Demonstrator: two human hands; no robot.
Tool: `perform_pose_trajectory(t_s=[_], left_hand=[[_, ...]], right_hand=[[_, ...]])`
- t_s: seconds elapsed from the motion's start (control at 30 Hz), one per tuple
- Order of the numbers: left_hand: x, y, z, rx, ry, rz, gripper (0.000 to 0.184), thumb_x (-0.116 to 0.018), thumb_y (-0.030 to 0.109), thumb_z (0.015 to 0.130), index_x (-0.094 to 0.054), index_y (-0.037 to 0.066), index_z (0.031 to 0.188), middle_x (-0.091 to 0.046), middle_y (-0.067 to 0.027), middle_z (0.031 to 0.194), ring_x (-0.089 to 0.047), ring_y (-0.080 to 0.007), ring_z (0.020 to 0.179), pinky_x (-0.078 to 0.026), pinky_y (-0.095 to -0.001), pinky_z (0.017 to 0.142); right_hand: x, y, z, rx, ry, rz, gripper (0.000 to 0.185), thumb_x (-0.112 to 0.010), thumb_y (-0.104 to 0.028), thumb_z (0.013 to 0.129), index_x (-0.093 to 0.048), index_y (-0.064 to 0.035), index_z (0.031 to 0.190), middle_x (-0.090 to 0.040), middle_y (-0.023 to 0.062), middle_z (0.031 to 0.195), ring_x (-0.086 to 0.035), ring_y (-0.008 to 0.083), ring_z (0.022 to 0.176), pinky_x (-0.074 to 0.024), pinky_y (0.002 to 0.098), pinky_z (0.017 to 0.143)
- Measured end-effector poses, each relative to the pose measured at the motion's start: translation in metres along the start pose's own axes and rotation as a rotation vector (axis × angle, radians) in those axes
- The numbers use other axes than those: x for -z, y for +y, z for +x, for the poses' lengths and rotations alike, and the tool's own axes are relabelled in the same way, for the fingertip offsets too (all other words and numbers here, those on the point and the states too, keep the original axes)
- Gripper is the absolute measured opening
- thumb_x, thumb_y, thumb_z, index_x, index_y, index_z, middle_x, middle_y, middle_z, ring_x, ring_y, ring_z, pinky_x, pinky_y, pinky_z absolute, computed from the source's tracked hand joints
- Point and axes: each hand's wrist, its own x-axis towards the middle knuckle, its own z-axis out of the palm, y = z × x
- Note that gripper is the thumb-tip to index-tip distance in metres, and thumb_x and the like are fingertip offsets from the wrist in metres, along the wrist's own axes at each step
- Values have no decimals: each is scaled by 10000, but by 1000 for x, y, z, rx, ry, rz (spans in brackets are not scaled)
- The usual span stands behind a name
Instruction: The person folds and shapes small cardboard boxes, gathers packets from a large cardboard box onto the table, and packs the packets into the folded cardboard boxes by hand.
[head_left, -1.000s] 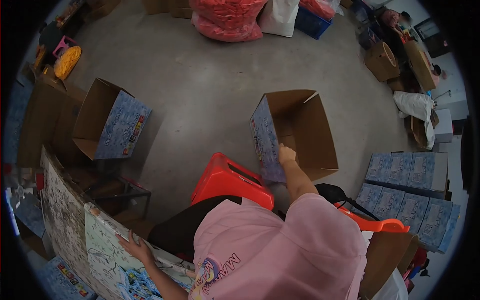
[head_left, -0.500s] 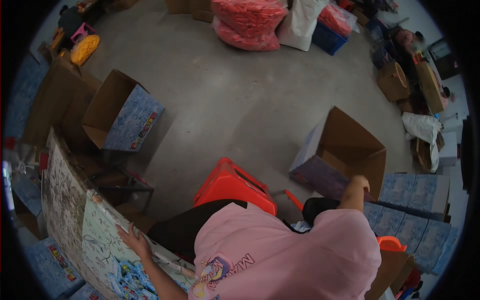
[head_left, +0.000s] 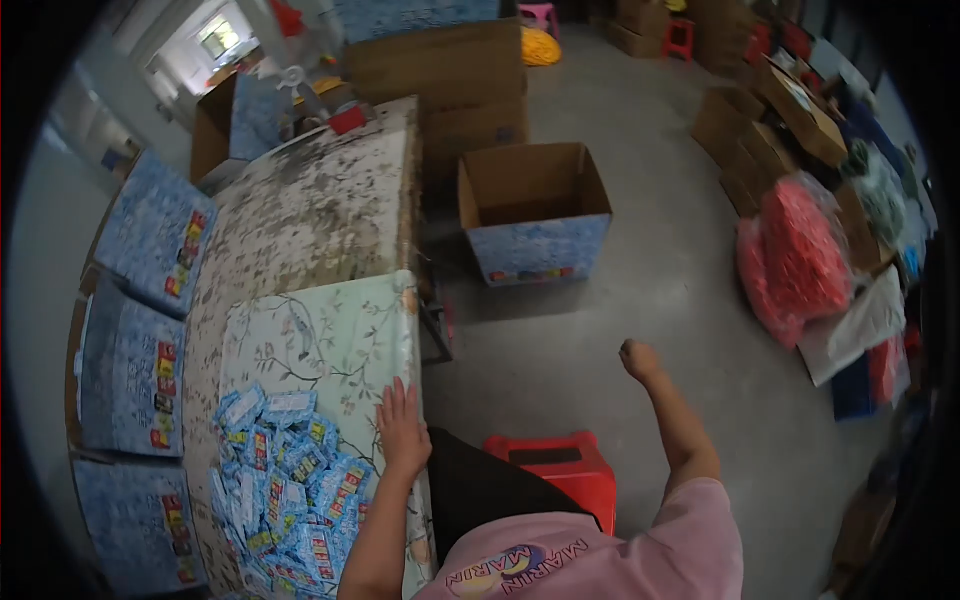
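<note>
My left hand [head_left: 403, 432] lies flat on the edge of the table, fingers spread, on a pale green cloth [head_left: 345, 330] with a leafy branch print. Beside it is a heap of small blue printed packets [head_left: 290, 490]; the hand holds none of them. My right hand [head_left: 640, 362] hangs in the air over the floor, fingers curled into a fist, and nothing shows in it. Beyond it on the floor stands an open carton [head_left: 535, 250] with a blue printed front. Near my leg is a red plastic stool [head_left: 580, 470].
Several blue printed cartons [head_left: 130, 390] line the table's far left side. The table's bare part [head_left: 300, 200] is worn and stained. A plastic bag of red pieces [head_left: 800, 260] and a white sack [head_left: 850, 330] stand on the right. Brown cartons [head_left: 735, 140] are behind.
My view has swung left toward the table. My right hand has let go of the open carton at the right, which is out of view. My left hand still rests on the table edge.
</note>
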Motion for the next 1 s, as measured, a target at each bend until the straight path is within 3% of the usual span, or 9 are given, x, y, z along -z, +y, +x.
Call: perform_pose_trajectory(t_s=[0.1, 0.23, 0.37, 0.63, 0.73, 0.8, 0.87, 0.97, 1.0], left_hand=[[-6, -4, 1, 109, 26, -62, 804, -622, 95, 719, -197, 27, 1398, -158, -175, 1467, -133, -349, 1361, -138, -500, 1084], [-1, -5, 1, 170, 59, -73, 769, -604, 114, 727, -227, 20, 1391, -194, -164, 1461, -169, -351, 1353, -150, -506, 1074], [3, -7, 0, 120, 32, -116, 705, -576, 123, 752, -269, 11, 1376, -229, -166, 1447, -191, -357, 1345, -170, -510, 1058], [9, -10, 10, 150, -98, -52, 685, -585, 151, 759, -296, 4, 1362, -236, -176, 1444, -228, -365, 1327, -189, -521, 1046], [18, -9, 14, 173, -195, 43, 685, -586, 155, 758, -298, 5, 1361, -242, -177, 1441, -231, -363, 1327, -189, -521, 1046], [25, -3, 15, 161, -257, 91, 685, -586, 157, 758, -299, 5, 1361, -245, -177, 1440, -232, -362, 1326, -190, -521, 1047], [31, 2, 19, 142, -296, 143, 685, -586, 160, 758, -300, 5, 1361, -249, -177, 1438, -234, -361, 1325, -190, -521, 1047], [31, 5, 13, 95, -333, 202, 685, -586, 162, 757, -302, 6, 1360, -252, -177, 1437, -236, -360, 1325, -190, -521, 1047], [17, -2, 8, 117, -163, 26, 660, -555, 156, 760, -313, 10, 1357, -258, -168, 1439, -233, -352, 1330, -183, -509, 1052]], right_hand=[[-27, -85, 105, 178, -97, -139, 333, -587, -219, 800, -549, -33, 1074, -608, 179, 1032, -570, 365, 950, -472, 445, 796], [-53, -165, 200, 97, -120, -334, 683, -610, -235, 779, -293, -59, 1358, -340, 128, 1398, -312, 332, 1289, -337, 477, 999], [-50, -216, 255, 63, -71, -399, 706, -558, -148, 789, -222, -82, 1406, -236, 100, 1464, -183, 292, 1362, -213, 518, 1057], [-52, -241, 344, 43, -50, -483, 785, -538, -97, 756, -146, -123, 1435, -206, 80, 1481, -136, 265, 1379, -181, 499, 1079], [-46, -256, 319, -7, -235, -534, 676, -519, -125, 782, -255, -110, 1403, -343, 108, 1410, -300, 294, 1316, -220, 501, 1062], [-65, -242, 318, 70, -277, -519, 484, -527, -158, 796, -476, -106, 1275, -489, 124, 1268, -494, 309, 1156, -348, 485, 991], [-163, -157, 338, 196, -240, -607, 302, -632, -242, 758, -629, -44, 986, -587, 138, 1080, -599, 270, 983, -496, 397, 816], [-175, -137, 245, 412, -199, -627, 205, -576, -202, 798, -662, -75, 935, -583, 148, 1044, -622, 291, 893, -517, 408, 742], [-171, -129, 220, 470, -211, -687, 198, -554, -182, 808, -661, -91, 947, -581, 158, 1033, -625, 302, 857, -520, 409, 716]])
